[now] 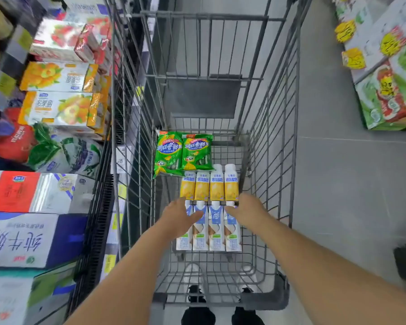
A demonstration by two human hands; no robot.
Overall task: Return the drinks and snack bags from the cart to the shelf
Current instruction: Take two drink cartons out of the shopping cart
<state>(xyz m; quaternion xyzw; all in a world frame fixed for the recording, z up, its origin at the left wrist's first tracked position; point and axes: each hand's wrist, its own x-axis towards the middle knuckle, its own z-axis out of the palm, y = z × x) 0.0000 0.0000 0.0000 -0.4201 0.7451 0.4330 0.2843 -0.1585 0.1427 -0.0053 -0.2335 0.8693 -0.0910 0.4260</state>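
Inside a grey wire cart (274,146), on its floor, lie two green snack bags (183,152) at the far end. Below them is a row of several yellow drink bottles (209,185), then a row of several blue-and-white drink bottles (209,227) nearest me. My left hand (179,215) hovers over the left blue-and-white bottles with fingers spread. My right hand (245,211) reaches over the right end of the same row, fingers apart, touching or just above the bottle tops. Neither hand holds anything.
The shelf (96,207) on the left is packed with milk and juice cartons (56,109). Green and red boxes (389,95) with yellow price tags stand at the right. Grey tiled floor lies between. My shoes show under the cart.
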